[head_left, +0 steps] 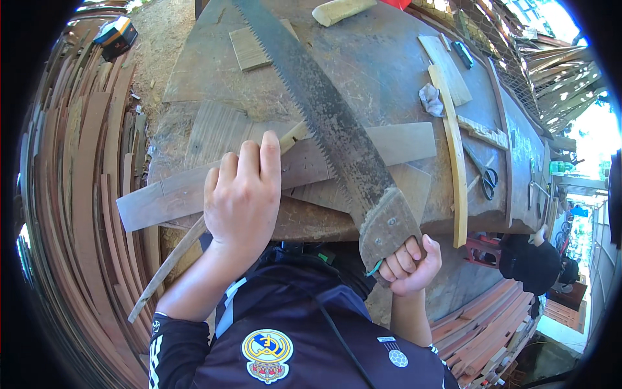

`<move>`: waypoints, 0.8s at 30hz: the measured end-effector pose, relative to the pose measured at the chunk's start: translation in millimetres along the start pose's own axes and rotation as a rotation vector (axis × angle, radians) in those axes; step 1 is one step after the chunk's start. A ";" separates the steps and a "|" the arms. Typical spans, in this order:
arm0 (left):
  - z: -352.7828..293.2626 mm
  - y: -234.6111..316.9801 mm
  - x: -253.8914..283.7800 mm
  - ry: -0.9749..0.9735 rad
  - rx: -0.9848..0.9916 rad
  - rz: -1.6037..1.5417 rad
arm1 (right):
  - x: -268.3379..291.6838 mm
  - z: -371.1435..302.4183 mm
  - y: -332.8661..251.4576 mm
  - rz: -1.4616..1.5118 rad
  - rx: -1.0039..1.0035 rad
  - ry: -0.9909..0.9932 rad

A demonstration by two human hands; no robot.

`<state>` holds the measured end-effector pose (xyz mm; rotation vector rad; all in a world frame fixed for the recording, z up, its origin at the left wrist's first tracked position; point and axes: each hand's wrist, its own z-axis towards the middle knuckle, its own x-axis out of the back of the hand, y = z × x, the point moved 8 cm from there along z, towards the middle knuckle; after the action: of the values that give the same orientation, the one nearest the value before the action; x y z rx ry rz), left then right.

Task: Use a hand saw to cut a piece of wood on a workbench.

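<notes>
My right hand (pixel 412 264) is wrapped round the wooden handle of a large handsaw (pixel 327 107). The saw's worn, rusty blade slants up and to the left over the table, with its toothed edge on the left side. Closed round a thin wooden strip (pixel 170 264) is my left hand (pixel 243 191); the strip's lower end sticks out toward the lower left. Its upper end (pixel 295 137) shows beside the teeth; whether they touch it I cannot tell. Beneath strip and blade lies a long flat board (pixel 405 142), partly covered by my left hand and the saw.
The worn table (pixel 214 65) bears a small wooden block (pixel 249 52), a curved wooden strip (pixel 453 162), scissors (pixel 487 181), a crumpled pale lump (pixel 430 100) and several board pieces. Stacked planks (pixel 87 168) line the left. A person in dark clothes (pixel 528 262) is at the right.
</notes>
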<state>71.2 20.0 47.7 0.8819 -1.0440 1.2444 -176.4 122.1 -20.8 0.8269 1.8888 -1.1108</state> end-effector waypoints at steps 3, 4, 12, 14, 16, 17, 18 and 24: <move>5.1 -3.9 -2.4 -0.027 0.008 0.041 | -1.5 4.9 2.2 -0.042 0.014 0.024; 6.9 -5.2 -0.5 -0.029 0.004 0.043 | -3.4 8.1 4.1 -0.060 0.023 0.039; 35.3 -32.0 -8.0 -0.155 0.002 -0.209 | -51.4 27.3 8.4 -0.859 0.443 -0.198; 35.5 -41.3 -18.9 -0.146 -0.045 -0.236 | -61.3 37.8 10.5 -1.050 0.473 -0.182; 28.8 -39.6 -28.4 -0.247 -0.073 -0.301 | -53.5 48.3 16.6 -1.179 0.432 -0.118; 23.8 -38.5 -32.1 -0.249 -0.077 -0.303 | -50.4 51.0 18.7 -1.179 0.432 -0.113; 18.2 -38.6 -36.1 -0.205 -0.075 -0.329 | -43.7 55.0 21.2 -0.988 0.373 -0.093; 20.1 -51.9 -32.4 -0.202 -0.066 -0.482 | -44.6 57.5 13.0 -0.547 0.258 -0.132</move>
<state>119.4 -15.7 24.3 1.1437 -0.9488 0.7246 -127.2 69.1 -5.7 0.3537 1.9348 -1.7236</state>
